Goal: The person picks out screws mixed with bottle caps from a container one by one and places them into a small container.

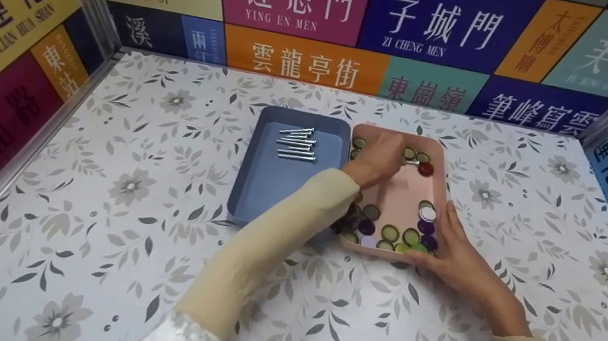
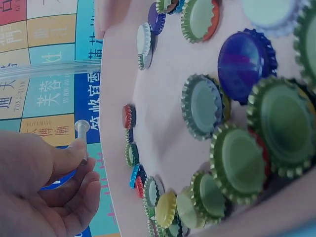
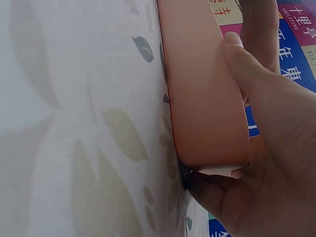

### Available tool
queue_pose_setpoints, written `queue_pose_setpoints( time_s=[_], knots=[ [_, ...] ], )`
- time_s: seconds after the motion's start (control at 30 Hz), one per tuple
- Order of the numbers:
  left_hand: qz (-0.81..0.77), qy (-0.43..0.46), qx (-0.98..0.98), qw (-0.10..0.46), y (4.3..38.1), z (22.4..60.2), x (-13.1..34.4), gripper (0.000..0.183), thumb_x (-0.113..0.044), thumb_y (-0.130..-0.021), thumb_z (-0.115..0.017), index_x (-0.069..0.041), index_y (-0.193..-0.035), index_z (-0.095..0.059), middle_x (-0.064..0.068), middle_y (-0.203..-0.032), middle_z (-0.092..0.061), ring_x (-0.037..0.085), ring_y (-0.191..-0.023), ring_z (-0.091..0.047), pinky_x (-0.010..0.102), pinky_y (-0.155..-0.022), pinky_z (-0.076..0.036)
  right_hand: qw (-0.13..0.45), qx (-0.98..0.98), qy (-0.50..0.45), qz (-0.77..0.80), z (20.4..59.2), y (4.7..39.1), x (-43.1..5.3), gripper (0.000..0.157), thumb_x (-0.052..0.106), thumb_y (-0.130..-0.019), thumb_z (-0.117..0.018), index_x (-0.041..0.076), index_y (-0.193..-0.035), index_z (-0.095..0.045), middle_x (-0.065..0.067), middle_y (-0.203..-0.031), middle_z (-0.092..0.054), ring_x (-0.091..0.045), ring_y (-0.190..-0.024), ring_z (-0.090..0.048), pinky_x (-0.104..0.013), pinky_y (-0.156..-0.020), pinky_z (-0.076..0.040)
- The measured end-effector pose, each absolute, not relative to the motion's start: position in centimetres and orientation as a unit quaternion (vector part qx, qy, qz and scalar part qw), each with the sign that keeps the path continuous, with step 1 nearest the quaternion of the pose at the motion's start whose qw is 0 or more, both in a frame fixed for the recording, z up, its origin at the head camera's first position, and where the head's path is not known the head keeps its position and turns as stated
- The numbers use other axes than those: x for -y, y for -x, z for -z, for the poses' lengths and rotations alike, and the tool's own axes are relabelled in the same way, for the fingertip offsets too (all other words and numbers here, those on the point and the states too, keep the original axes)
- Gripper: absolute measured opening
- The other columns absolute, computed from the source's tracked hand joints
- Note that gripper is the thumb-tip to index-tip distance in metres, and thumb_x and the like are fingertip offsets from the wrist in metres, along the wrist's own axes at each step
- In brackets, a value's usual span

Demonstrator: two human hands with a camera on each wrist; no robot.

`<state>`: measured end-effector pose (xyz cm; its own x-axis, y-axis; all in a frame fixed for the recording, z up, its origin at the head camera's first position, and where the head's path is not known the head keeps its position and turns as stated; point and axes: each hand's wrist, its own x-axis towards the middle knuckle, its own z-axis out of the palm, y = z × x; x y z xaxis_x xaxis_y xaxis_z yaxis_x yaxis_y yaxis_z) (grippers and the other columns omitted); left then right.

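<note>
My left hand (image 1: 382, 155) is over the back of a pink tray (image 1: 401, 189) and pinches a silver screw (image 2: 83, 129) between thumb and fingers. The screw's round head sticks out past the fingertips in the left wrist view. Bottle caps (image 1: 390, 233) lie along the tray's sides, several showing their fluted undersides. A red cap (image 1: 425, 168) is close to the screw in the head view. My right hand (image 1: 460, 259) grips the tray's near right corner, its thumb (image 3: 242, 49) by the rim in the right wrist view.
Left of the pink tray, a blue tray (image 1: 267, 189) stands close beside it, with several silver screws (image 1: 298, 148) in a row. The table (image 1: 100, 260) has a leaf-print cover. Panels with printed signs (image 1: 306, 0) rise behind and at both sides.
</note>
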<state>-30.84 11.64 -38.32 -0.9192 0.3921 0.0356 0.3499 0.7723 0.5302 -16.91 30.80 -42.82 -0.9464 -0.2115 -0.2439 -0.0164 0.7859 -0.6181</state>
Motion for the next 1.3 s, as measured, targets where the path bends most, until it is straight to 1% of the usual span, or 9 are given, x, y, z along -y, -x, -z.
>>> queue_pose_setpoints(
  time_s=[0.1,0.17,0.3,0.43,0.6,0.7,0.77,1.1,1.3],
  knots=[
    [-0.280,-0.197,-0.938,0.045,30.6,38.1,-11.1,0.014,-0.006,-0.100,-0.057,-0.005,-0.099,-0.071,0.004,-0.089,-0.066,0.011,-0.072,-0.052,0.022,-0.065,-0.041,0.154,-0.932,0.060,0.324,42.9,16.9,-30.7,0.122,0.063,-0.082,-0.071,0.028,-0.156,0.020,-0.006,-0.165,0.027,-0.055,-0.150,0.001,-0.070,-0.117,-0.010],
    [-0.271,-0.199,-0.941,0.042,30.4,37.9,-10.7,0.015,-0.009,-0.100,-0.058,-0.005,-0.103,-0.072,0.006,-0.093,-0.069,0.012,-0.074,-0.053,0.023,-0.066,-0.041,0.155,-0.931,0.061,0.324,42.9,16.9,-30.8,0.123,0.064,-0.082,-0.070,0.027,-0.156,0.020,-0.006,-0.165,0.028,-0.055,-0.150,0.001,-0.069,-0.117,-0.009],
    [-0.243,-0.220,-0.945,0.009,30.1,37.6,-9.9,0.018,-0.018,-0.100,-0.062,-0.007,-0.090,-0.073,0.004,-0.087,-0.070,0.011,-0.074,-0.054,0.024,-0.067,-0.039,0.146,-0.935,0.072,0.316,42.9,16.9,-30.9,0.121,0.061,-0.084,-0.070,0.023,-0.157,0.018,-0.007,-0.165,0.027,-0.054,-0.150,0.001,-0.069,-0.117,-0.010],
    [-0.249,-0.243,-0.937,-0.015,29.6,37.4,-9.2,0.019,-0.018,-0.098,-0.064,-0.007,-0.085,-0.073,0.002,-0.081,-0.070,0.012,-0.076,-0.059,0.024,-0.068,-0.040,0.140,-0.937,0.078,0.312,42.8,16.8,-30.9,0.119,0.058,-0.086,-0.070,0.019,-0.158,0.016,-0.008,-0.166,0.027,-0.053,-0.151,0.004,-0.069,-0.118,-0.010],
    [-0.287,-0.262,-0.922,-0.004,28.6,37.5,-8.1,0.015,-0.012,-0.098,-0.064,-0.006,-0.089,-0.074,0.004,-0.085,-0.071,0.015,-0.080,-0.064,0.024,-0.072,-0.045,0.149,-0.936,0.070,0.311,42.9,16.8,-30.8,0.122,0.063,-0.084,-0.069,0.018,-0.158,0.017,-0.007,-0.165,0.028,-0.050,-0.151,0.007,-0.068,-0.118,-0.007],
    [-0.300,-0.268,-0.915,0.006,27.9,37.5,-7.3,0.015,-0.012,-0.098,-0.063,-0.005,-0.095,-0.076,0.006,-0.096,-0.075,0.017,-0.089,-0.069,0.027,-0.078,-0.054,0.150,-0.936,0.068,0.313,42.9,16.8,-30.7,0.122,0.063,-0.084,-0.069,0.019,-0.158,0.017,-0.006,-0.165,0.029,-0.050,-0.151,0.008,-0.068,-0.118,-0.006],
    [-0.297,-0.273,-0.915,0.003,27.6,37.5,-6.9,0.015,-0.013,-0.098,-0.064,-0.005,-0.097,-0.076,0.005,-0.098,-0.076,0.017,-0.093,-0.071,0.029,-0.083,-0.056,0.149,-0.936,0.069,0.313,42.8,16.8,-30.7,0.121,0.063,-0.084,-0.069,0.019,-0.158,0.017,-0.007,-0.165,0.029,-0.051,-0.151,0.007,-0.068,-0.118,-0.006],
    [-0.312,-0.277,-0.909,0.001,26.7,37.5,-5.0,0.018,-0.016,-0.100,-0.060,-0.006,-0.105,-0.074,0.006,-0.102,-0.076,0.016,-0.094,-0.070,0.029,-0.083,-0.056,0.148,-0.941,0.073,0.296,42.9,16.8,-30.8,0.121,0.065,-0.084,-0.067,0.018,-0.157,0.017,-0.007,-0.164,0.029,-0.053,-0.150,0.005,-0.067,-0.118,-0.008],
    [-0.325,-0.267,-0.907,-0.006,26.8,37.7,-3.9,0.016,-0.015,-0.100,-0.061,-0.007,-0.102,-0.075,0.006,-0.097,-0.076,0.014,-0.086,-0.067,0.028,-0.079,-0.054,0.145,-0.940,0.077,0.299,42.9,16.9,-30.8,0.120,0.062,-0.085,-0.068,0.019,-0.158,0.017,-0.010,-0.165,0.028,-0.054,-0.150,0.004,-0.068,-0.118,-0.009]
  ],
)
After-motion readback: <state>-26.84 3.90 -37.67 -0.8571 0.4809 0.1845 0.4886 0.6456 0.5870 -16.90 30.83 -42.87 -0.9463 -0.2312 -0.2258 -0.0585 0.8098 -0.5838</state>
